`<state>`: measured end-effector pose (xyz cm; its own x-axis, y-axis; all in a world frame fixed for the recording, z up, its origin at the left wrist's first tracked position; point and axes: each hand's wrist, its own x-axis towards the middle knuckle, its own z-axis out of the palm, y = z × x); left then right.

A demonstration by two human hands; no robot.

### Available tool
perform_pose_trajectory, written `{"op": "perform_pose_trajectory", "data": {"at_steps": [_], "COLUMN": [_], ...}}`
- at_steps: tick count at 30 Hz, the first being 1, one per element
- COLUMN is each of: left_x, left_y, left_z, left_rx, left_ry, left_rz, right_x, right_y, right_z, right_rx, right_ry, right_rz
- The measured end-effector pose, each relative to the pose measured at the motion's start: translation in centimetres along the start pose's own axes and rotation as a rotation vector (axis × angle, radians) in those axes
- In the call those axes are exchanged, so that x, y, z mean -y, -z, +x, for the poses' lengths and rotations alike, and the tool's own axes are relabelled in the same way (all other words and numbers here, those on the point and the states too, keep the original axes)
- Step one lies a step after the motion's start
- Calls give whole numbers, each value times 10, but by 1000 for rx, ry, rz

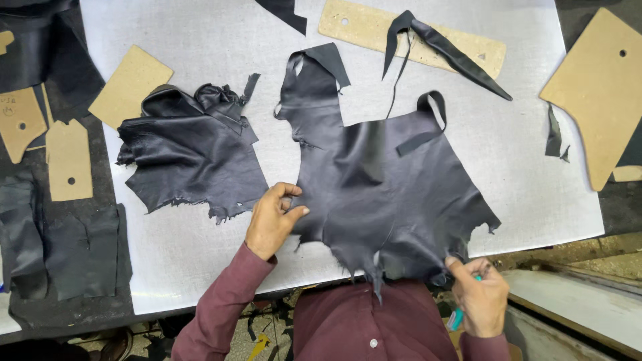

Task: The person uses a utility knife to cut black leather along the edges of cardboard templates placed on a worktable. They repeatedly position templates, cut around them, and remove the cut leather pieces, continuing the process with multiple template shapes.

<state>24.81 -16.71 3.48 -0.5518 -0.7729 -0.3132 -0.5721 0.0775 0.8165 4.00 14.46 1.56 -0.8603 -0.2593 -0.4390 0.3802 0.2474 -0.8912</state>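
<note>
Left hand (271,220) pinching the leather (384,194) edge, right hand (478,294) closed on its ragged near-edge fringe plus a teal tool (457,317); best pulled taut, flat on the table (200,40).

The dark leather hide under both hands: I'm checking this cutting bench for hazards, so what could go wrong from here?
The hide overhangs the table edge with ragged fringes; pinched by the left hand and right hand, it might slip or tear. The right hand also holds a teal tool, possibly sharp, close to the fingers. A loose strip could snag.
</note>
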Motion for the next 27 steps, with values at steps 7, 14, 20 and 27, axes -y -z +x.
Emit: {"op": "perform_pose_trajectory", "data": {"at_steps": [7, 14, 20, 27], "left_x": [5, -15, -26, -40], "left_y": [-29, -89, -91, -131], "left_z": [-19, 1, 20, 26], "left_rx": [-343, -220, -195, -199], "left_ry": [-545, -765, -765, -710], "left_rz": [687, 715, 810, 810], "right_x": [-23, 34, 87, 119], "right_y": [17, -33, -111, -40], "right_z": [4, 44, 102, 182], "right_rx": [-64, 34, 312, 80], "right_ry": [356, 1096, 1296, 1265], "right_rz": [-672, -991, -1275, -1036]}}
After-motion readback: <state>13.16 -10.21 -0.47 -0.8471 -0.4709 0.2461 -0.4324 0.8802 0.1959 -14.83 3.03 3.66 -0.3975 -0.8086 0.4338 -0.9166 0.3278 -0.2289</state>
